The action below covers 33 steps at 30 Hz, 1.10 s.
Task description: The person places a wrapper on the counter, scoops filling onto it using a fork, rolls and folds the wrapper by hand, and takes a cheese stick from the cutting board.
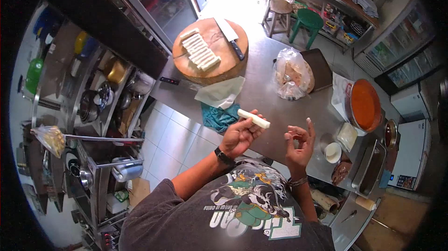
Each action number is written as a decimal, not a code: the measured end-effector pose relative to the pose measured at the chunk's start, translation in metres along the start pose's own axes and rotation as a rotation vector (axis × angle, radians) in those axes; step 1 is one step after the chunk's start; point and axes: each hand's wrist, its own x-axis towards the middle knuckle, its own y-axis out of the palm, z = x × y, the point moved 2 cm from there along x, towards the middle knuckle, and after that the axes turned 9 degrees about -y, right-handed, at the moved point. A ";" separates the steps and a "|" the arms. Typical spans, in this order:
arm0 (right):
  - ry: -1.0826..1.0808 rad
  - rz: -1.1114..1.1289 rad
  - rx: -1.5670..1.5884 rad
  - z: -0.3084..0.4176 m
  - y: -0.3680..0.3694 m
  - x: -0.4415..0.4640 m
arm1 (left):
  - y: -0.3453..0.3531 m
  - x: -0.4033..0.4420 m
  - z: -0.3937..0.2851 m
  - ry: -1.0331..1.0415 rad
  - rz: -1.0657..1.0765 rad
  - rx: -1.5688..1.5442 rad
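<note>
My left hand (pixel 240 135) grips a smooth white stick-shaped roll (pixel 254 119), held level above the table's near edge. To its right, my right hand (pixel 300 147) is raised with curved fingers apart and nothing visible in it. Just beyond the left hand, a pale thin sheet (pixel 220 92) lies partly over a crumpled teal cloth (pixel 219 116). Several similar white sticks (pixel 199 50) are lined up side by side on a round wooden chopping block (pixel 228 59). A cleaver (pixel 227 30) with a dark handle rests on the block's right side.
On the steel table (pixel 261 87) are a plastic bag of food (pixel 293 74), a dark tray (pixel 318 68), a pot of orange-red sauce (pixel 365 106), a white bowl (pixel 332 153) and a dark-handled knife (pixel 169 81). Shelves of pots (pixel 109 87) stand at left, stools (pixel 308 21) behind.
</note>
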 end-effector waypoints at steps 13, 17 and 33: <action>0.006 -0.049 -0.725 -0.206 0.015 -0.057 | -0.100 -0.001 -0.151 0.180 -0.413 0.825; 0.072 -0.030 -0.745 -0.219 0.012 -0.061 | -0.107 0.010 -0.183 0.523 -0.551 1.463; 0.093 -0.047 -0.909 -0.214 0.019 -0.058 | -0.083 0.093 -0.262 1.242 -0.584 2.157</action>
